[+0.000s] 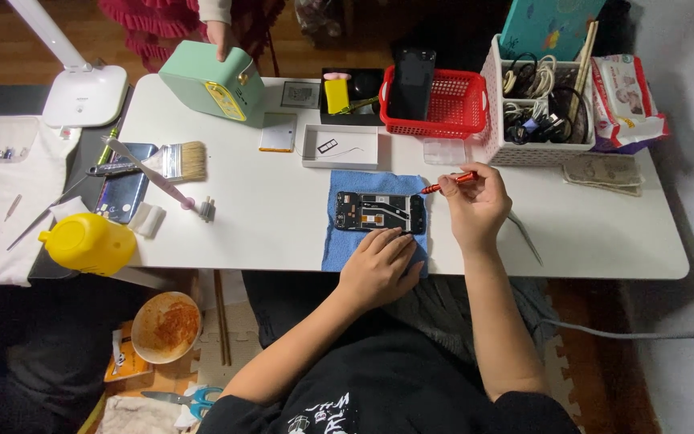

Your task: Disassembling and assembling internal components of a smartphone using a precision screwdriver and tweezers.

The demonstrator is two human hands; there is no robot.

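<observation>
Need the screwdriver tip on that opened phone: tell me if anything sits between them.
Nothing visible does. The right hand holds the red screwdriver just beyond the opened phone's right end, its tip toward it. The left hand rests on the phone's near edge, aside.

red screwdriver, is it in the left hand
No, the right hand holds the red screwdriver, while the left hand rests on the opened phone on the blue cloth.

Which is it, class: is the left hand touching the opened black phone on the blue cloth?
Touching: the head view shows the left hand's fingertips resting on the phone's near edge.
</observation>
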